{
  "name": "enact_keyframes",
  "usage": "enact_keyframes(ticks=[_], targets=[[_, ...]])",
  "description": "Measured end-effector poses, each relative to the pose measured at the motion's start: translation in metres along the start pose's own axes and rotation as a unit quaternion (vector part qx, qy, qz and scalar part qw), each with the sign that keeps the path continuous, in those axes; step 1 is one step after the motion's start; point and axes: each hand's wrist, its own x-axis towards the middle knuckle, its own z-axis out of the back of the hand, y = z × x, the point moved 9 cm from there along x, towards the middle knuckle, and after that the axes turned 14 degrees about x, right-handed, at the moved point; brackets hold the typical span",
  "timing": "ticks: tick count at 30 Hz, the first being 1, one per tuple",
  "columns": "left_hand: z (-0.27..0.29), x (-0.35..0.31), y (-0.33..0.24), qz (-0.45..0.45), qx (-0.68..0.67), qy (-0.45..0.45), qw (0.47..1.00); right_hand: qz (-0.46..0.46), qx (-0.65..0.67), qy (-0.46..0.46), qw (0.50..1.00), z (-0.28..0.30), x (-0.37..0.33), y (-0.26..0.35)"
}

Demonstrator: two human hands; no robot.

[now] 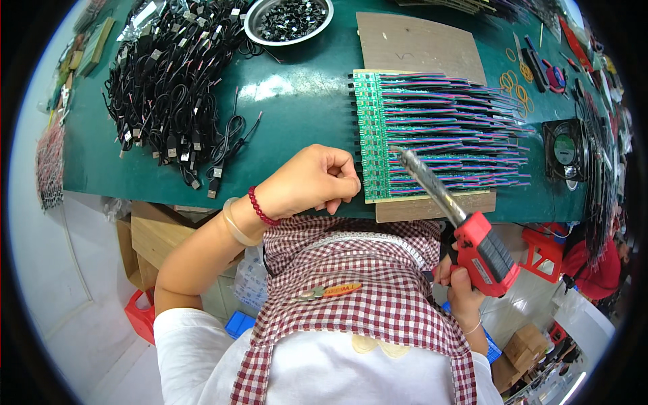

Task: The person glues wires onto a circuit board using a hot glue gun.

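Observation:
My left hand point(314, 181) is closed, thumb against curled fingers, beside the left edge of a row of green circuit boards point(372, 135). Anything between those fingertips is hidden. Bundles of striped wires point(452, 135) run rightward from the boards. My right hand point(463, 289) grips a red and black soldering gun point(482, 255), low on the right. Its long metal barrel slants up and left, with the tip over the wire ends on the boards. A wooden board point(418, 44) lies underneath them.
A heap of black USB cables point(175, 88) covers the table's left side. Behind it stands a metal bowl point(287, 42) of small dark parts. Rubber bands point(516, 84), pliers point(556, 77) and a small black fan point(565, 150) lie at the right. A red stool point(542, 250) stands below.

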Motion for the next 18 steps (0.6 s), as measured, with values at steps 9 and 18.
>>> enact_keyframes(ticks=[9, 18], targets=[[0.001, 0.004, 0.000, -0.002, 0.017, 0.007, 1.000, -0.017, -0.131, -0.008, 0.991, 0.025, -0.020, -0.013], [0.000, 0.005, 0.002, -0.006, 0.007, 0.017, 1.000, -0.023, -0.126, -0.001, 0.992, 0.017, -0.015, -0.013]])
